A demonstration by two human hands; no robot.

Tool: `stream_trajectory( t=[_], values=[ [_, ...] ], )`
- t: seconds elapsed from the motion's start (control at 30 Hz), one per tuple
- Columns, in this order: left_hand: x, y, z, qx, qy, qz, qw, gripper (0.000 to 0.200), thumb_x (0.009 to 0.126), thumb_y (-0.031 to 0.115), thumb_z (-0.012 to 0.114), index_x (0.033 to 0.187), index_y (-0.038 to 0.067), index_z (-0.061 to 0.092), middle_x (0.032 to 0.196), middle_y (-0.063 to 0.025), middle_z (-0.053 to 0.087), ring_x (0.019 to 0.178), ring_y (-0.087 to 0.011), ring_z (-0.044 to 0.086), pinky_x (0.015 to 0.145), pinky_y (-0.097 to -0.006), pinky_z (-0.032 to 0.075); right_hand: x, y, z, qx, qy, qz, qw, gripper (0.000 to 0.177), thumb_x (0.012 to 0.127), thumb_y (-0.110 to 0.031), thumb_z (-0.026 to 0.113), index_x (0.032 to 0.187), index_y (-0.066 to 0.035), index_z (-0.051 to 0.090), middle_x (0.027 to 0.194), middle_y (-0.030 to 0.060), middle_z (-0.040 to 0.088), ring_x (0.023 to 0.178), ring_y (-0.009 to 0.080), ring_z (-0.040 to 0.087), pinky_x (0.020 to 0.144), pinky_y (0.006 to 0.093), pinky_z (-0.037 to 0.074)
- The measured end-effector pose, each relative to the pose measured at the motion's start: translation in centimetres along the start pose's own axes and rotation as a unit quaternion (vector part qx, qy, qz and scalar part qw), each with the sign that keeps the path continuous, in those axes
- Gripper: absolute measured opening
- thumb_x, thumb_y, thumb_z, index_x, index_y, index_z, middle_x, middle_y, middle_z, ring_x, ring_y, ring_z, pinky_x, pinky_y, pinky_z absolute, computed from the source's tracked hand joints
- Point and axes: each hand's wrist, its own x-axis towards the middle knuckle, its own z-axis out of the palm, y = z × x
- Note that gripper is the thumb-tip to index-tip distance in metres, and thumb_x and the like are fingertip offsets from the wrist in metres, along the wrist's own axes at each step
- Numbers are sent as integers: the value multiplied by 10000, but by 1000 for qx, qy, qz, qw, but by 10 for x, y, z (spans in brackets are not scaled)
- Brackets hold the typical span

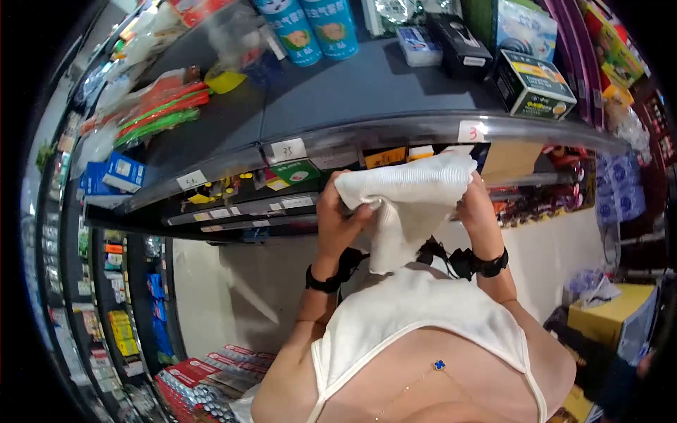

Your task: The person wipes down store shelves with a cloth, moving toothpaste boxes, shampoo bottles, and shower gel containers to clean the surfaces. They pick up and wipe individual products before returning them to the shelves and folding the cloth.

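Note:
A white ribbed cloth (pixel 412 187) hangs between my two hands in front of the shelf edge, folded over at the top with one part drooping toward my chest. My left hand (pixel 342 218) grips its left side, thumb pressed on the front of the fabric. At the cloth's right edge, my right hand (pixel 474 204) has hold of it, with most of its fingers hidden behind the fabric. Each wrist wears a black band. Just beyond the cloth runs the shelf's front rail (pixel 374 132) with handwritten price tags.
Blue spray cans (pixel 331 28), a black box (pixel 458 41) and a green-and-yellow box (pixel 534 84) stand on the upper shelf. Bagged colourful goods (pixel 159 106) lie at left. Red printed packs (pixel 204 381) are stacked low left; a yellow box (pixel 610 310) sits at right.

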Motion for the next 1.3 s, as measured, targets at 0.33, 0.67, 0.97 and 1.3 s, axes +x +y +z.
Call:
stream_trajectory(
  t=[0.33, 0.67, 0.97, 1.3],
  values=[
    [34, 10, -8, -142, 48, -49, 987, 334, 864, 93, 634, 1164, -5, 525, 1040, -42, 591, 897, -114, 576, 783, -250, 478, -7, -34, 5, -103, -163, -142, 971, 751, 751, -313, 701, 1354, -15, 366, 1254, 62, 500, 1151, 163, 467, 983, 291, 356],
    [23, 13, -6, -123, 109, -190, 968, 374, 832, 165, 682, 1145, 18, 541, 978, -35, 608, 872, -108, 574, 759, -246, 466, -9, -43, 58, -201, -137, -207, 948, 616, 670, 0, 619, 1261, -31, 447, 1157, 76, 532, 1099, 155, 484, 942, 271, 366],
    [21, -1, -18, -118, 18, -123, 985, 448, 803, 205, 703, 1173, 20, 532, 1060, -17, 586, 949, -100, 536, 837, -250, 424, 2, -9, 30, -148, 18, -74, 986, 293, 898, -191, 536, 1134, -19, 555, 998, 39, 601, 915, 105, 550, 796, 236, 431],
    [5, -30, -23, -80, -202, -284, 934, 578, 841, 288, 693, 1286, 19, 442, 1218, -64, 524, 1097, -148, 484, 931, -300, 402, 14, 15, 1, 73, 10, -8, 997, 307, 939, -188, 476, 1164, 1, 563, 1083, 77, 634, 966, 157, 615, 835, 291, 480]
  ],
)
